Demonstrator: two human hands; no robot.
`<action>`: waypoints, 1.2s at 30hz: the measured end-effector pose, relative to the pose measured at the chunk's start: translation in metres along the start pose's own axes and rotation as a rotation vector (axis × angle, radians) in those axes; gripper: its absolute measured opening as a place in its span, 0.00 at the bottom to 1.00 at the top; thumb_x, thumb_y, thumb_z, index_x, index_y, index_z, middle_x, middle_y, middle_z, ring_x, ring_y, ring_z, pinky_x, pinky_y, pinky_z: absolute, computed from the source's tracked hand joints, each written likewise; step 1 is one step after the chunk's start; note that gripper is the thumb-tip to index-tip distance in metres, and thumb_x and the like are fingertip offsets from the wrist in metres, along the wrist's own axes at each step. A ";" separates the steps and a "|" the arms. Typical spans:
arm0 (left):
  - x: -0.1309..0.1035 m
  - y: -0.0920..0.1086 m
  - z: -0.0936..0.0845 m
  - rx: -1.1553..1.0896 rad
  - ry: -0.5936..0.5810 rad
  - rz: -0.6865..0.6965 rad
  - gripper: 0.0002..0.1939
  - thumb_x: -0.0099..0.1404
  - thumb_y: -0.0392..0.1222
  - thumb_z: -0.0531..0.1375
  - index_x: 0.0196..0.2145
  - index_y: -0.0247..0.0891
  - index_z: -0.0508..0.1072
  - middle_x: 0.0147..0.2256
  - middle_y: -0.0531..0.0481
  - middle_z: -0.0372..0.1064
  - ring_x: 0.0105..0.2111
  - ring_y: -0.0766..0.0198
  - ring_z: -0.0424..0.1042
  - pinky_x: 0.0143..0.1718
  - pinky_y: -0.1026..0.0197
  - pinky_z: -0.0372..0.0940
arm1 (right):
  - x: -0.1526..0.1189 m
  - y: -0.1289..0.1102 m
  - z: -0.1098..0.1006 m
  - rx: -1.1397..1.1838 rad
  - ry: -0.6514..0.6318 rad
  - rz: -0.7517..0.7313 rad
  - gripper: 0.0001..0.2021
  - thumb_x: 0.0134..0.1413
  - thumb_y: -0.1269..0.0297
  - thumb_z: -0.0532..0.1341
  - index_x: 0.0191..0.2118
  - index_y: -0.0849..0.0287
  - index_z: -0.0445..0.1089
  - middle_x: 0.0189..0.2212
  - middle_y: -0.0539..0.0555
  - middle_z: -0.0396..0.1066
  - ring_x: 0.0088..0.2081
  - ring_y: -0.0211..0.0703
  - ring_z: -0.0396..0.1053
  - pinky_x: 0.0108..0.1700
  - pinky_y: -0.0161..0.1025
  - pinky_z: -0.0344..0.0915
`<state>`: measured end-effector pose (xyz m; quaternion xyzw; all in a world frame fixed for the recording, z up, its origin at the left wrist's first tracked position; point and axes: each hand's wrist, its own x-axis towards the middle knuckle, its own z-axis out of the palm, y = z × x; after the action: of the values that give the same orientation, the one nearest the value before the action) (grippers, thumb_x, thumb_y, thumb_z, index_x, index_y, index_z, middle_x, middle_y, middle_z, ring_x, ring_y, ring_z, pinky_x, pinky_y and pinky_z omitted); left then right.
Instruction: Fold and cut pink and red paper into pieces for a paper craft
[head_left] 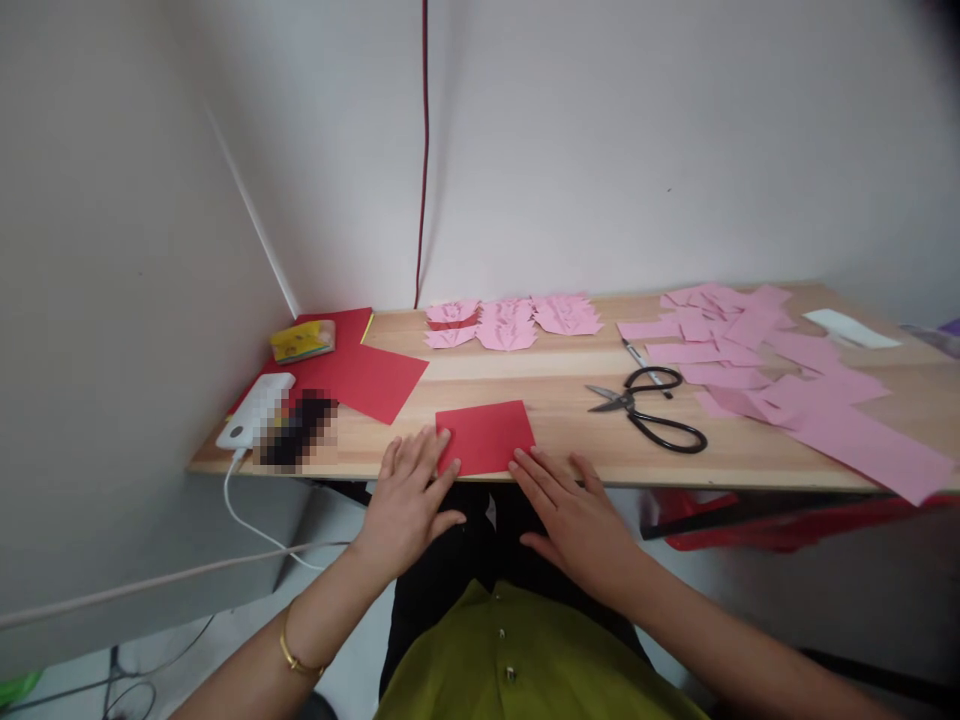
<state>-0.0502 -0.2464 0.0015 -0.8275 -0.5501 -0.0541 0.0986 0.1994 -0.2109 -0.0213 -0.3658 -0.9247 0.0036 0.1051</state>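
Observation:
A red rectangle of paper (486,438) lies flat at the front edge of the wooden table. My left hand (409,495) rests at its left side, fingertips touching the paper's edge, fingers stretched out. At the paper's lower right corner are the fingertips of my right hand (566,510), also spread flat. To the right lie black-handled scissors (628,402), blades partly apart, across a pen (643,362). Behind the paper, several pink cut-paper shapes (506,325) with jagged edges are laid out in a group, with a bit of red among them.
Pink paper scraps (742,340) cover the table's right part, near a white strip (851,328). At left are larger red sheets (375,375), a yellow packet (302,342), a white power bank (255,412) with a cable, and a blurred-out dark item (296,432). A wall stands behind.

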 end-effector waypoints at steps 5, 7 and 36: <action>0.004 0.005 0.003 -0.078 -0.045 0.031 0.28 0.60 0.51 0.60 0.53 0.31 0.65 0.59 0.35 0.60 0.59 0.51 0.58 0.62 0.45 0.49 | -0.002 -0.002 0.000 0.001 -0.007 0.018 0.31 0.57 0.61 0.56 0.65 0.59 0.50 0.65 0.59 0.49 0.65 0.50 0.48 0.61 0.60 0.43; 0.003 0.002 0.006 -0.069 -0.044 0.053 0.28 0.60 0.49 0.61 0.53 0.31 0.64 0.60 0.35 0.58 0.60 0.51 0.57 0.62 0.45 0.49 | -0.005 0.000 0.000 -0.001 -0.017 0.005 0.31 0.57 0.64 0.55 0.65 0.59 0.49 0.65 0.58 0.49 0.64 0.49 0.48 0.61 0.60 0.43; 0.092 -0.021 0.027 -0.192 -0.191 -0.048 0.36 0.61 0.67 0.47 0.63 0.49 0.55 0.66 0.44 0.43 0.65 0.48 0.45 0.61 0.38 0.40 | 0.031 0.115 -0.045 0.228 0.200 0.366 0.15 0.58 0.56 0.54 0.42 0.59 0.72 0.43 0.61 0.74 0.43 0.52 0.70 0.44 0.45 0.64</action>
<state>-0.0345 -0.1499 -0.0044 -0.8210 -0.5691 -0.0298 -0.0355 0.2642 -0.1090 0.0185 -0.5118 -0.8215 0.0908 0.2345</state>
